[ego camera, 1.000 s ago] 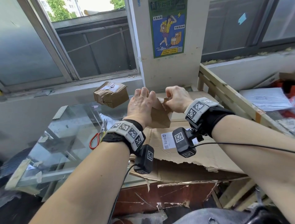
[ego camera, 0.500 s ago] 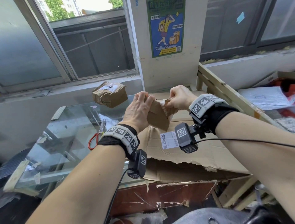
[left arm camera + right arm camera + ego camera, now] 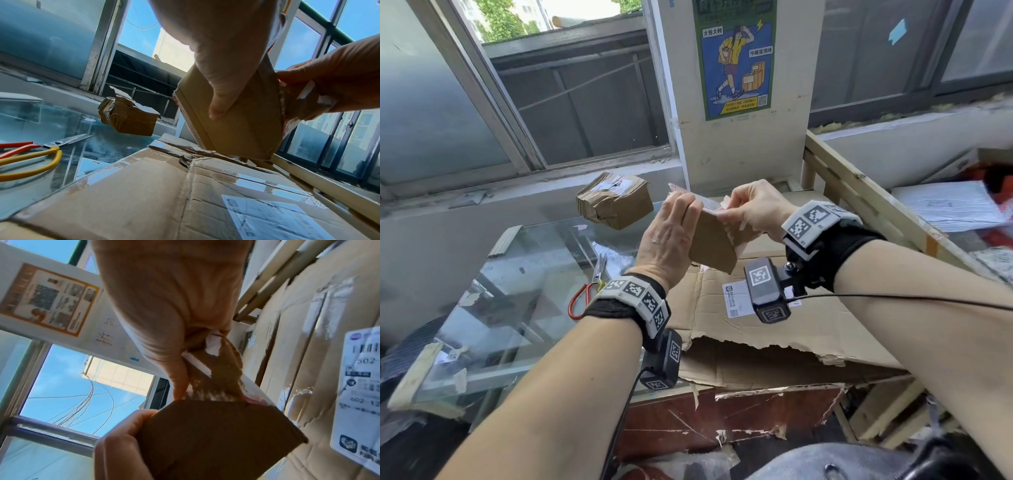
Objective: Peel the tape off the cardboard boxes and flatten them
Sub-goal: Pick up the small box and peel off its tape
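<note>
Presently, item one: small cardboard box (image 3: 714, 245), held in the air above the flattened carton (image 3: 784, 322) that lies on the tabletop (image 3: 524, 291), right of centre.

Left hand (image 3: 671, 236): fingers wrapped over the far top edge of the small cardboard box, thumb pressed on its near face as the left wrist view shows; it carries the box.

Right hand (image 3: 755, 209): thumb and fingers pinched on a strip of tape (image 3: 213, 369), which is already lifted from the box's right edge and has torn paper stuck to it.

Step in hand, as judged: peeling this strip. To do it well, pull the strip low and back along the box face, not straight outward, so less cardboard skin tears away; keep the left thumb close to the peel line as a brace; re-pinch nearer the box if the strip stretches or narrows.

Item two: second taped box (image 3: 616, 204), crumpled, on the glass at the far left, well apart from both hands; untouched.

Item three: scissors (image 3: 41, 146), red and yellow handles, on the glass to the left, within reach should the tape snap.

Item four: shipping label (image 3: 736, 301) on the flattened carton, near the right wrist.
</note>
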`<state>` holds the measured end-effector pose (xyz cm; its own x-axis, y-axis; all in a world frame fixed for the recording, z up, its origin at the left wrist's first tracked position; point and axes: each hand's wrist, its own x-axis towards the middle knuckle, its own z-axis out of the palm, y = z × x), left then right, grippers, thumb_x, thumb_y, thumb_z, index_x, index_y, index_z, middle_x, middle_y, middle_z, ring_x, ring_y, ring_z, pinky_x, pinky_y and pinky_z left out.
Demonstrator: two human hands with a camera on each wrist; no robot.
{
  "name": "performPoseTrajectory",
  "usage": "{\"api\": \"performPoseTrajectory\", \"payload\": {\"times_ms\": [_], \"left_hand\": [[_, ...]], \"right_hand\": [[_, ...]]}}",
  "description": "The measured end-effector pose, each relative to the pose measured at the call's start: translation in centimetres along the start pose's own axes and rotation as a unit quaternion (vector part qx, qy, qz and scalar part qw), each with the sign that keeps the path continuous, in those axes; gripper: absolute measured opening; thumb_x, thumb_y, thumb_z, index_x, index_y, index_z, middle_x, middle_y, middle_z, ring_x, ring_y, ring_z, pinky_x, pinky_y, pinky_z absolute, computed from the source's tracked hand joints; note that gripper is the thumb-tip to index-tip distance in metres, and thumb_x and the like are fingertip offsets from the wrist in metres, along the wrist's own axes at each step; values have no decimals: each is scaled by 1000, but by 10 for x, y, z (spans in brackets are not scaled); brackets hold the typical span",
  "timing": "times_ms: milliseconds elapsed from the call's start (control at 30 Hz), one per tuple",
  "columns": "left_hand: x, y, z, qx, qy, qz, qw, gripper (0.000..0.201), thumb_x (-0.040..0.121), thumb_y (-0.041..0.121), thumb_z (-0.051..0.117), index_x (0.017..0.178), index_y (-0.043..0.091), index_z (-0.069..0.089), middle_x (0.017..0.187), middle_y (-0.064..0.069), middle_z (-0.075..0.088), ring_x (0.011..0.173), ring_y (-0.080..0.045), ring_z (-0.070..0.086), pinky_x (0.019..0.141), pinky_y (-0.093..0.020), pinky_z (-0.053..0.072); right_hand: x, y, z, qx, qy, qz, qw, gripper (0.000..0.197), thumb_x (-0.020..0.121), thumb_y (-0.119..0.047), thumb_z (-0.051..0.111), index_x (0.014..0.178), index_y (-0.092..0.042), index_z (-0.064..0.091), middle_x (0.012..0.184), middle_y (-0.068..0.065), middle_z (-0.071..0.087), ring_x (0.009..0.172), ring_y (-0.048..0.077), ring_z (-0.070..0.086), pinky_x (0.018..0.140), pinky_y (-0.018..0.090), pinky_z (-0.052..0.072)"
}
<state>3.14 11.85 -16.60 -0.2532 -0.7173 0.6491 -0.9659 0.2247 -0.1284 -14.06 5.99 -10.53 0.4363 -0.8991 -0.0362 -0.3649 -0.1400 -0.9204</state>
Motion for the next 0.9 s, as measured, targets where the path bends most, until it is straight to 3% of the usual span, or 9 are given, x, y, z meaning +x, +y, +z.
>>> {"api": "performPoseTrajectory", "payload": {"times_ms": [267, 467, 700, 833, 900], "left_hand": [[6, -1, -4, 21, 16, 19, 999, 88, 48, 8, 91, 123, 8, 45, 120, -6, 36, 117, -24, 37, 96, -36, 48], [9, 3, -4, 17, 16, 17, 1000, 90, 47, 11, 92, 124, 8, 46, 120, -5, 37, 117, -24, 38, 96, -36, 48], [13, 8, -5, 1, 19, 12, 1000, 85, 53, 2, 84, 127, 8, 40, 122, -5, 35, 119, -26, 36, 97, -44, 50], [11, 9, -2, -6, 13, 13, 1000, 87, 55, 0, 82, 128, 10, 37, 124, -5, 34, 121, -26, 36, 97, -46, 50], [8, 11, 0, -14, 18, 14, 1000, 87, 54, -2, 83, 127, 9, 38, 124, -5, 35, 121, -25, 36, 96, -44, 51]], "right_hand": [[4, 0, 1, 81, 46, 40, 995, 32, 76, -13, 79, 57, -12, 53, 55, 7, 56, 44, 16, 52, 44, 25, 46], [9, 2, 2, 94, 99, 55, 989, 33, 75, -5, 77, 55, -11, 52, 61, 6, 56, 46, 16, 50, 38, 19, 40], [14, 5, 2, 116, 155, 60, 979, 32, 73, 2, 75, 55, -10, 51, 63, 7, 58, 54, 15, 51, 46, 21, 43], [15, 7, -2, 166, 144, 98, 971, 30, 76, 6, 71, 61, -11, 50, 64, 6, 57, 52, 15, 51, 40, 18, 39], [15, 6, -3, 179, 104, 95, 974, 26, 78, 13, 63, 70, -10, 52, 70, 6, 61, 62, 16, 56, 50, 23, 47]]}}
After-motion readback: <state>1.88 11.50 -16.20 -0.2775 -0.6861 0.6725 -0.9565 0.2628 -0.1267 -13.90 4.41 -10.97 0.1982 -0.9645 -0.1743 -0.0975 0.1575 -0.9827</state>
